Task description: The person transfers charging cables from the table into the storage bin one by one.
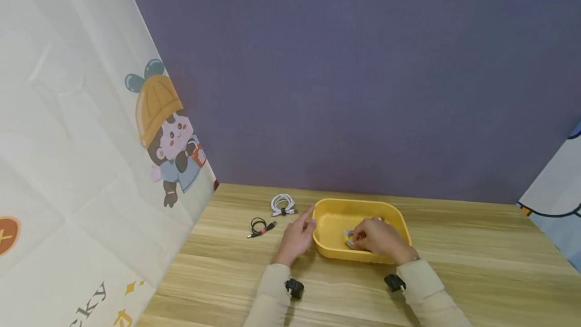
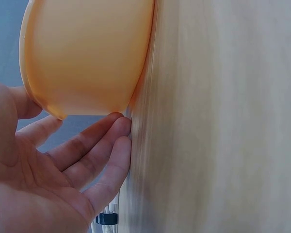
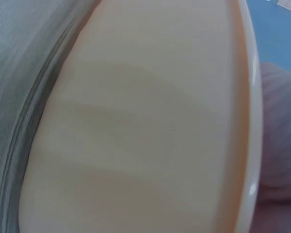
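A yellow plastic basin [image 1: 333,254] stands on the wooden table. My left hand [image 1: 297,238] rests against its left end, thumb at the rim and the other fingers loosely extended along the outer wall. In the left wrist view, fingertips [image 2: 119,121] touch the wall low down, close to the table. My right hand [image 1: 379,236] reaches over the near rim into the basin, where its fingers pinch a coiled pale grey cable [image 1: 348,238]. The right wrist view shows mostly the basin's outer wall [image 3: 136,121], with the fingertips hidden behind the rim.
Left of the basin lie a coiled white cable [image 1: 283,203] with a dark strap and a small black cable [image 1: 258,227] with a red tie. A dark blue-grey panel [image 1: 354,90] rises behind the table, and a printed white sheet [image 1: 81,140] hangs at left.
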Available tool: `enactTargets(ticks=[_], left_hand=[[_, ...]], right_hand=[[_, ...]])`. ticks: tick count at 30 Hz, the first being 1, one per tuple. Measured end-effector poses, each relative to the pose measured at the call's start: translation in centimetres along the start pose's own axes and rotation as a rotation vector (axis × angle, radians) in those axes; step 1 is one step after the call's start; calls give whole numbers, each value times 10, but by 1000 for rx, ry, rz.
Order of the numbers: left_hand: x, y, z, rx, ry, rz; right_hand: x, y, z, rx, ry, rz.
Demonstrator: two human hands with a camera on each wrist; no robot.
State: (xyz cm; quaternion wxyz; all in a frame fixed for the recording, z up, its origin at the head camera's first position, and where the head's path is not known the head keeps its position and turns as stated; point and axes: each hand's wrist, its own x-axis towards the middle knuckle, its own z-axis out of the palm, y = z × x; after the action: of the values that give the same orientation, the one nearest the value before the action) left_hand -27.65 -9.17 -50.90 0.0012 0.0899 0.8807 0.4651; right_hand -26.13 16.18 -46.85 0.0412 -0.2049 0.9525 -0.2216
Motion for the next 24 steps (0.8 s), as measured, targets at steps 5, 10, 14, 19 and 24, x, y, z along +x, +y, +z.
enactTargets(ticks=[5,10,14,19,24], left_hand=[[0,0,1,-12,-8,-2],[0,0,2,-30,-11,4],[-1,0,3,-37,-11,2],[0,1,4,-27,1,2],[0,1,5,-22,-1,-4]], right_hand=[[1,1,0,-20,-21,-51],[1,1,0,-30,-26,-86],[1,2,-1,-30,-34,-95],[2,4,-2,-24,-45,-121],[1,5,-2,-2,-56,-126]])
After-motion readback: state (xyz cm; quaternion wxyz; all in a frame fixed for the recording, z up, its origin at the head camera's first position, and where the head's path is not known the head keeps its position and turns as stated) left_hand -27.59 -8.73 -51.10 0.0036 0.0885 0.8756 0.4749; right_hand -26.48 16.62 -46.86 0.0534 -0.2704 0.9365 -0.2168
